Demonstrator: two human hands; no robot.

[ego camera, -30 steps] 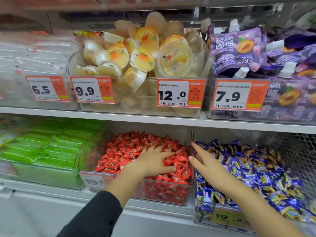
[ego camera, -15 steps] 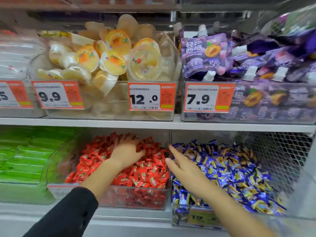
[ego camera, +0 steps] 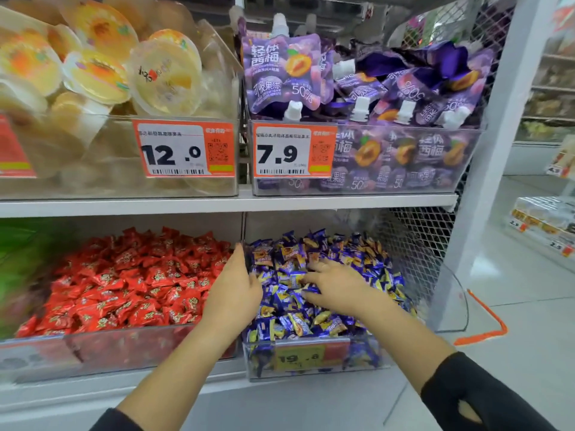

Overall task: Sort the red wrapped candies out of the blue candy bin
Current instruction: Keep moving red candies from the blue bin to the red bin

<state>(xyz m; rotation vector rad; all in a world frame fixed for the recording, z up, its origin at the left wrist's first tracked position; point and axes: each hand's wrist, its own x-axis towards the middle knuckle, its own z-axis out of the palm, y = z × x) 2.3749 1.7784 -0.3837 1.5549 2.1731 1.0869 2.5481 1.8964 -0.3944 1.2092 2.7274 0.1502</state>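
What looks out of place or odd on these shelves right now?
No red candy shows among the blue candies in their bin. Oddities: its price tag is blurred behind the front wall, and the purple pouches above lie jumbled, some upside down.

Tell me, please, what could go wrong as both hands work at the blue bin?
1. The blue candies are heaped near the rim; raking by the right hand might spill some.
2. The left hand sits at the divider beside the red candies, and could nudge some across.
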